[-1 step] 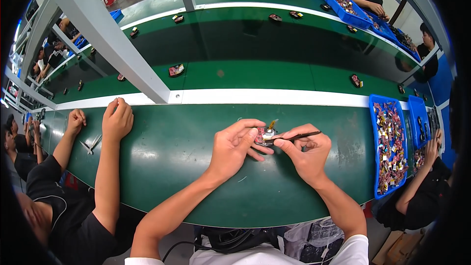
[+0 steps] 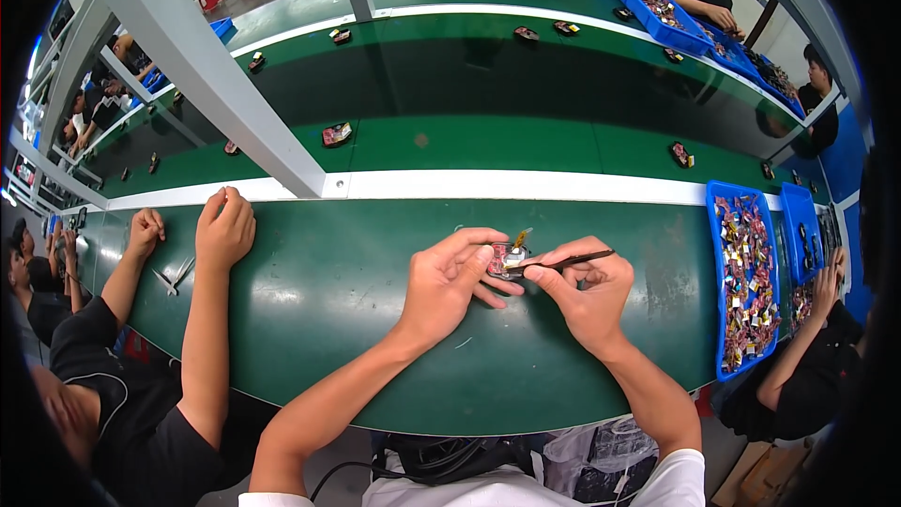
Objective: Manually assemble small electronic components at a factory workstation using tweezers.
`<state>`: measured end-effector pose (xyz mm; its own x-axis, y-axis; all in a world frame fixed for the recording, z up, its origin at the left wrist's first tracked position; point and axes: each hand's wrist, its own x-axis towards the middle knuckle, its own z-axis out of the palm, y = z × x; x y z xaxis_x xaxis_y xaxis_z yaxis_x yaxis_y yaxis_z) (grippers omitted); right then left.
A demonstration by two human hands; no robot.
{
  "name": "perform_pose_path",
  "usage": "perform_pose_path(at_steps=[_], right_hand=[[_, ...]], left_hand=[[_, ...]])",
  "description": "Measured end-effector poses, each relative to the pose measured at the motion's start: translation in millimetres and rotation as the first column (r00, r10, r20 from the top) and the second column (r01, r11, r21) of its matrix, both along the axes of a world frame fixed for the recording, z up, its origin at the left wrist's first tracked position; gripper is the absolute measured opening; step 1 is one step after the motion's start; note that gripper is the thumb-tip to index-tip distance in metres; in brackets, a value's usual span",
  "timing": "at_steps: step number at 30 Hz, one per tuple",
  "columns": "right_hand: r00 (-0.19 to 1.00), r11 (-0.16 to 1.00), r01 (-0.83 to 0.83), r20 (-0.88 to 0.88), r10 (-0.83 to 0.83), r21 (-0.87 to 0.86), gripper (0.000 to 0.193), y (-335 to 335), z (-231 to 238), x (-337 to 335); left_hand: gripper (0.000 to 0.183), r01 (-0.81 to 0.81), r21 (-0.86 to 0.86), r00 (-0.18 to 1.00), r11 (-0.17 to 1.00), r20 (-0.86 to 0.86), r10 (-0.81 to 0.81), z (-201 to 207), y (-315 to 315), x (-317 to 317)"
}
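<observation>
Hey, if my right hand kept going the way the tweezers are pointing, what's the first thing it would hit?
The right hand aims its dark tweezers leftward at the small red part, which the left hand holds. That part comes first, then the left fingers right behind it.

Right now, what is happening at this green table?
A person sits at the green table and works on a small part. The left hand holds the part, and the right hand holds tweezers with the tip on it. A blue tray of similar pieces stands to the right. Another person's hand rests on the table to the left. Single parts lie on the belt behind.
</observation>
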<state>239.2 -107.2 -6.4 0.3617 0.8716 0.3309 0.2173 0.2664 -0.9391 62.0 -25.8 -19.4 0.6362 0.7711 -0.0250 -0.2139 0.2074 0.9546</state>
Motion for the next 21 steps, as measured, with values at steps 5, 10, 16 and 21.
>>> perform_pose_path(at_steps=[5, 10, 16, 21], right_hand=[[0.999, 1.0, 0.006, -0.051, -0.008, -0.025, 0.013, -0.3, -1.6, -1.2], [0.998, 0.999, 0.04, 0.054, -0.04, 0.002, 0.011, -2.1, -2.7, -1.4], [0.992, 0.998, 0.016, -0.127, -0.022, -0.054, 0.014, -3.5, -2.5, -4.8], [0.989, 0.998, 0.007, -0.145, -0.014, -0.055, 0.015, -3.1, -4.8, -4.6]], left_hand=[[0.03, -0.016, 0.02, 1.0, 1.0, 0.005, 0.016, -0.7, -1.6, 0.3], [0.03, -0.031, 0.038, 0.999, 0.999, 0.013, 0.031, 3.0, -2.3, 1.3], [0.028, -0.027, 0.023, 0.999, 0.999, 0.034, 0.027, 4.1, -2.7, 1.1], [0.026, -0.054, 0.043, 0.999, 0.998, 0.006, 0.054, 5.4, -3.3, 2.3]])
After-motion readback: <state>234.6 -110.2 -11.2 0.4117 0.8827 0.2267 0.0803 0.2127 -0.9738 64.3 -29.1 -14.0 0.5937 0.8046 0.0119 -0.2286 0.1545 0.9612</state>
